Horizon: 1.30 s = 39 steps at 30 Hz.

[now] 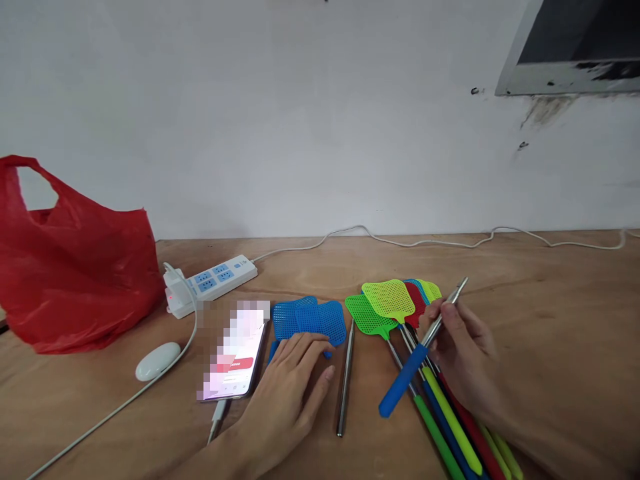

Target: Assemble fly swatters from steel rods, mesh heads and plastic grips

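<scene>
My right hand is closed around the metal shaft of a blue fly swatter handle. The shaft's bare tip points up and away, with no swatter head on it. With fingers loosely stretched, my left hand lies over the near edge of several blue mesh swatter heads. Part of these heads is hidden beneath the fingers. Between my hands a separate metal rod lies on the table. Under and beside my right hand is a fanned pile of whole fly swatters in green, yellow, red and blue.
A phone with a lit screen and plugged-in cable lies left of my left hand. Farther left are a white mouse, a power strip and a red plastic bag. A white cord runs along the wall.
</scene>
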Each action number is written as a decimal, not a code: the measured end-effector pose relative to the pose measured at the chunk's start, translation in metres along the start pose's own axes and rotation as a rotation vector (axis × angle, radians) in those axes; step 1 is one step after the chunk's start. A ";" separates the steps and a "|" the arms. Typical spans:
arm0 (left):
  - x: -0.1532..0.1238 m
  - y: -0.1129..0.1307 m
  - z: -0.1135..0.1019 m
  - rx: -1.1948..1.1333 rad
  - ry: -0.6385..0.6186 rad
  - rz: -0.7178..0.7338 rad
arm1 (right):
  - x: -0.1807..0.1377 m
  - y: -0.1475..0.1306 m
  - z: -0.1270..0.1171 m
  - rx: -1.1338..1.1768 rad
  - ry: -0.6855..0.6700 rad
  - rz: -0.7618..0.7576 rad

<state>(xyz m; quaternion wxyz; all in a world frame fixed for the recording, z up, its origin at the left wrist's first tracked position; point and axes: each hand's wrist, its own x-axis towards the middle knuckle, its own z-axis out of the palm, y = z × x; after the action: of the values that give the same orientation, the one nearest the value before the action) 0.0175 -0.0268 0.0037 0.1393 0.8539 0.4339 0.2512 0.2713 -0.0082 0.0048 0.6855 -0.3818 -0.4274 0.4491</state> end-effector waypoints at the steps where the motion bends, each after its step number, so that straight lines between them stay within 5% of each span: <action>1: 0.001 -0.003 0.002 0.081 0.004 0.000 | 0.001 -0.001 -0.001 -0.014 0.020 -0.021; 6: 0.001 -0.013 0.010 0.293 -0.015 0.034 | -0.002 0.005 -0.003 -0.246 -0.010 -0.157; 10: 0.001 -0.011 0.009 0.310 -0.001 0.037 | -0.006 0.011 -0.009 -0.434 -0.185 -0.272; 15: 0.003 -0.014 0.008 0.326 -0.001 0.038 | -0.009 0.011 -0.009 -0.357 -0.339 -0.236; 21: 0.006 -0.011 0.003 0.309 -0.015 0.018 | -0.008 0.006 -0.005 -0.169 -0.252 -0.102; 32: 0.003 -0.017 0.005 0.309 -0.079 -0.056 | -0.012 0.003 -0.007 -0.375 -0.350 -0.261; 39: 0.008 -0.020 -0.001 0.248 -0.066 -0.078 | -0.007 0.010 -0.011 -0.369 -0.388 -0.150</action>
<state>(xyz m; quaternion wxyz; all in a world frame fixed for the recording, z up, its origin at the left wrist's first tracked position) 0.0076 -0.0090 -0.0024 0.0564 0.8547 0.4899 0.1619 0.2768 -0.0137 -0.0097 0.5410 -0.3744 -0.6524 0.3761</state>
